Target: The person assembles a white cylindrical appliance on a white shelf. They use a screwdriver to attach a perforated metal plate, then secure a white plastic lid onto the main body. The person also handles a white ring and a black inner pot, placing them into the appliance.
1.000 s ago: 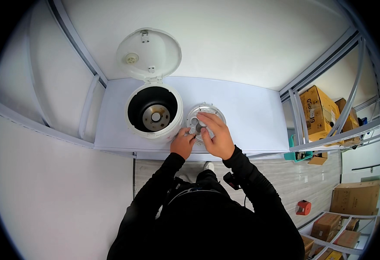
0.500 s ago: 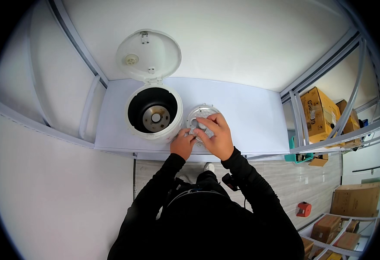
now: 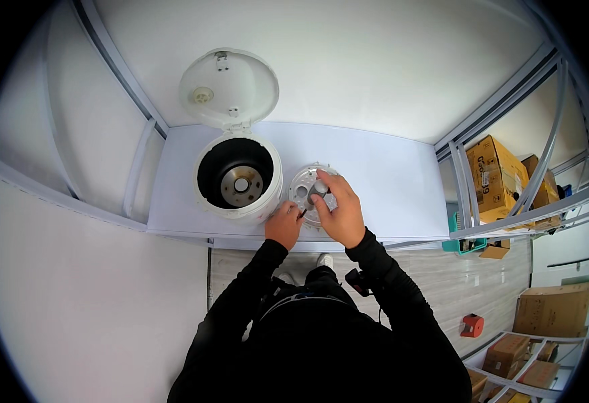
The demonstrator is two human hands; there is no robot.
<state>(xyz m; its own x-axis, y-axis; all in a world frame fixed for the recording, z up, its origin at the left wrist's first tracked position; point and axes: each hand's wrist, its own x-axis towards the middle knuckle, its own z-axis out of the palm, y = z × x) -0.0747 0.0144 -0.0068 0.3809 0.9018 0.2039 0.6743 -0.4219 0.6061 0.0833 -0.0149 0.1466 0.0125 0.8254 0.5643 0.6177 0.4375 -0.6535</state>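
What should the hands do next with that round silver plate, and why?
Probably lift the round metal plate toward the open rice cooker. The right hand pinches its centre knob, the left hand steadies its near edge, and the cooker's lid stands open beside it.

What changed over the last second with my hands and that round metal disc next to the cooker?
Little changed. The right hand shifted slightly on the round metal disc, its fingers now reaching further over the small part at the disc's middle. The left hand stayed at the disc's near edge. The disc, the open white cooker with its raised lid, and the white table did not move.
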